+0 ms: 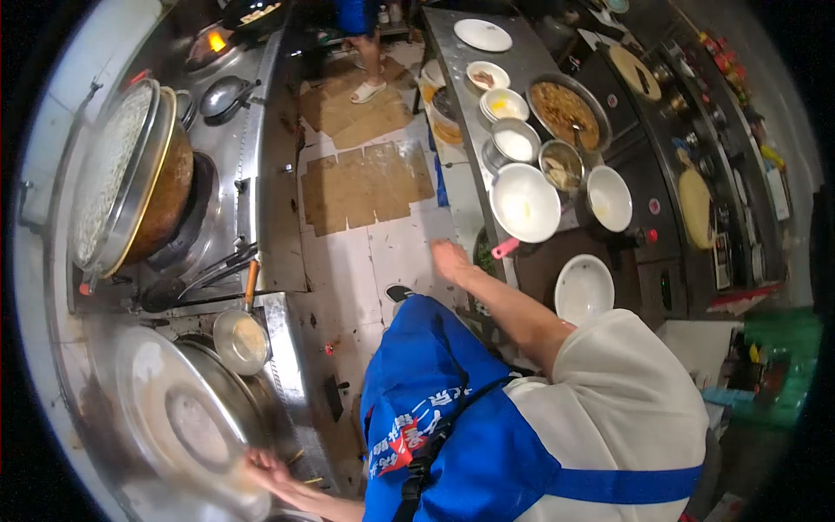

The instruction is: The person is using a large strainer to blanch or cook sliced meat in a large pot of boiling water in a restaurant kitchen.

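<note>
My left hand [266, 467] is at the lower left, at the near rim of a large round steel lid or basin [153, 391]. Its fingers overlap the rim; blur and haze hide whether they grip it. Below that rim shows the side of a steel pot [225, 365]. My right hand [450, 260] hangs over the floor tiles with its fingers curled and no object visible in it. Nearest to it on the counter side are a pink handle [505, 248] and a large white bowl [526, 202].
A steel ladle pan [241, 342] with a wooden handle lies by the stove edge. Steamer trays [117, 176] sit on a wok at left; flame [216, 42] burns farther back. The counter [450, 39] holds bowls and a basin of brown food [564, 107]. Another person's foot [368, 91] stands on cardboard [365, 186].
</note>
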The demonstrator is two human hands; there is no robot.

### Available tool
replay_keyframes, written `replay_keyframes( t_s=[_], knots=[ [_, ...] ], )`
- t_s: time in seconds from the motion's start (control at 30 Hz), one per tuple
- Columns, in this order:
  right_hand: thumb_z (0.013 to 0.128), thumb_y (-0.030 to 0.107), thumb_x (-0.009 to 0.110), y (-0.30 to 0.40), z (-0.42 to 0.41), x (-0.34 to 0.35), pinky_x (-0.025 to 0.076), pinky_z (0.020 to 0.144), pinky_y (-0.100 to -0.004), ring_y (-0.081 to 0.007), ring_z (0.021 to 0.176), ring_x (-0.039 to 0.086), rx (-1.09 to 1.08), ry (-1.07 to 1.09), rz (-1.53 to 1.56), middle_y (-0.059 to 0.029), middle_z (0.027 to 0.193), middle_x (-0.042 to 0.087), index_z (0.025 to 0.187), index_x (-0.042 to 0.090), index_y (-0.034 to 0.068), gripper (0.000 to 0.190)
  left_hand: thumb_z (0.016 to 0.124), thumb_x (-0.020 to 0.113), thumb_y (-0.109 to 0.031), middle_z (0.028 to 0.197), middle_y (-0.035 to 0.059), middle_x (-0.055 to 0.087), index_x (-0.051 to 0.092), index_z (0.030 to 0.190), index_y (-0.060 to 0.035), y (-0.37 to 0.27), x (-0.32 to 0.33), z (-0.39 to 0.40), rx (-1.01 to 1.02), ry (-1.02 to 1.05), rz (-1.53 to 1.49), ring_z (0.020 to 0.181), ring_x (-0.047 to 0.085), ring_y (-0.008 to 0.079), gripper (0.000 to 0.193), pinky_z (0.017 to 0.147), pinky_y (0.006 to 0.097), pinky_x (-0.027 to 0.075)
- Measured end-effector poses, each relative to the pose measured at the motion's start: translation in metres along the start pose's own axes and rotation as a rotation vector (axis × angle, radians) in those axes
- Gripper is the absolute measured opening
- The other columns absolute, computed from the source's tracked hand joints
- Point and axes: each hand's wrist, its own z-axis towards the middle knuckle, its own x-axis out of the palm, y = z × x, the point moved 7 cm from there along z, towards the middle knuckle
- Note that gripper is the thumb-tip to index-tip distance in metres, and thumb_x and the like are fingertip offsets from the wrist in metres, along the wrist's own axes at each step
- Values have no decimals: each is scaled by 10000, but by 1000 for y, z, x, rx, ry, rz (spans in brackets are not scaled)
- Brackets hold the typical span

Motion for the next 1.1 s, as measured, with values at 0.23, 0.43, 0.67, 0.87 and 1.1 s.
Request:
replay_keyframes(
  t_s=[0.23, 0.43, 0.67, 0.87, 1.1],
  knots=[
    [736, 117, 539, 174, 0, 78, 508, 757, -453, -396, 835, 627, -403, 337, 145, -227, 812, 644, 830, 615, -14, 179, 875, 484, -109, 539, -29, 341, 363, 669, -134, -3, -4, -13, 18, -55, 9, 381, 260, 67, 240, 295, 222, 227],
    [764, 230, 552, 220, -30, 178, 485, 677, -473, -385, 749, 590, -914, 411, -25, -195, 768, 613, 734, 633, 27, 221, 882, 506, -160, 563, 10, 417, 489, 748, -69, -5, 21, -50, -83, -227, 73, 397, 290, 90, 162, 344, 236, 217],
    [689, 173, 563, 185, -54, 264, 540, 678, -361, -277, 649, 668, -863, 786, -211, -145, 646, 656, 661, 676, 58, 163, 832, 573, -108, 597, 18, 456, 495, 789, -27, 2, -11, -43, -71, -206, -30, 382, 376, 99, 121, 332, 242, 232],
    [661, 171, 591, 217, -90, 292, 537, 625, -340, -246, 574, 651, -753, 708, -190, -117, 623, 657, 648, 679, 70, 135, 845, 558, -106, 606, 21, 462, 477, 771, -36, -20, -56, -55, -105, -117, 54, 367, 375, 91, 130, 312, 235, 217],
    [760, 202, 573, 255, -214, 276, 518, 734, -441, -385, 807, 638, -421, 564, -114, -217, 839, 653, 823, 649, 26, 202, 840, 587, -83, 605, 36, 471, 500, 784, -3, -37, -120, -66, -181, -2, 68, 371, 387, 99, 132, 314, 233, 226]
  ],
)
